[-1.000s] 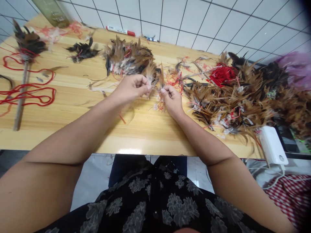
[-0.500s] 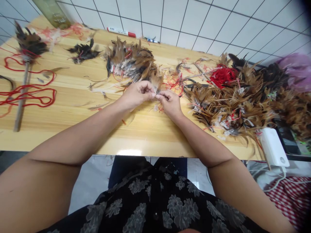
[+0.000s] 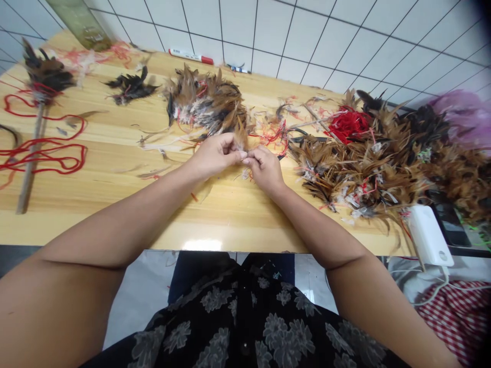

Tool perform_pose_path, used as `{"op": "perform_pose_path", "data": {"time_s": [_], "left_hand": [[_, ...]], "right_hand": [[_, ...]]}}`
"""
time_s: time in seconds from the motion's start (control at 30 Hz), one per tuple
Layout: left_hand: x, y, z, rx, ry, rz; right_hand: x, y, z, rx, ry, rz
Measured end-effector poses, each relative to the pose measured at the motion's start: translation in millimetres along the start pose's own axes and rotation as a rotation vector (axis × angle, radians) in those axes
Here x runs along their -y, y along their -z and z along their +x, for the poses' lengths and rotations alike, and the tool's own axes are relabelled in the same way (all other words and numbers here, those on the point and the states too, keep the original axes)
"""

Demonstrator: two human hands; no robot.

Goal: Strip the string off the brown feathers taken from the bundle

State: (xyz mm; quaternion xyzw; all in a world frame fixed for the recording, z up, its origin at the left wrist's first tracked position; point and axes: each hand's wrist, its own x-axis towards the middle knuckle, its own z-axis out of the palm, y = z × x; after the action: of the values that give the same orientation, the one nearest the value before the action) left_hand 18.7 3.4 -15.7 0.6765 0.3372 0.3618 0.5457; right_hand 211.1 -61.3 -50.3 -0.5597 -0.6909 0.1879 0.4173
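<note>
My left hand (image 3: 215, 155) and my right hand (image 3: 264, 168) meet fingertip to fingertip over the wooden table (image 3: 115, 199), both pinched on a small bunch of brown feathers (image 3: 241, 137) that sticks up between them. Red thread bits (image 3: 249, 174) hang below the pinch. Just behind my hands lies a pile of brown and white feathers (image 3: 207, 99).
A big heap of brown feathers (image 3: 368, 163) with a red thread bundle (image 3: 347, 122) fills the right. On the left lie a feather duster on a stick (image 3: 40, 97) and looped red cord (image 3: 42, 153). A white power bank (image 3: 429, 235) sits at the right edge, a marker (image 3: 191, 55) at the back.
My hands, a little apart a second ago, have come together, fingertips touching on the feathers. The view has shifted slightly downward.
</note>
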Motion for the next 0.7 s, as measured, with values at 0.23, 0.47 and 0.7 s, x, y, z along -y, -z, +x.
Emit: {"op": "perform_pose_path", "data": {"time_s": [0.23, 0.47, 0.7], "left_hand": [[0.3, -1.9, -2.2, -0.001, -0.057, 0.199], [-3.6, 25.0, 14.2, -0.108, -0.114, 0.190], [3.7, 57.4, 28.7, -0.281, -0.059, 0.517]], "right_hand": [[2.9, 1.1, 3.4, 0.047, -0.089, 0.053], [-0.3, 4.0, 4.2, -0.040, -0.108, 0.149], [-2.4, 6.0, 5.4, -0.101, -0.176, 0.222]]}}
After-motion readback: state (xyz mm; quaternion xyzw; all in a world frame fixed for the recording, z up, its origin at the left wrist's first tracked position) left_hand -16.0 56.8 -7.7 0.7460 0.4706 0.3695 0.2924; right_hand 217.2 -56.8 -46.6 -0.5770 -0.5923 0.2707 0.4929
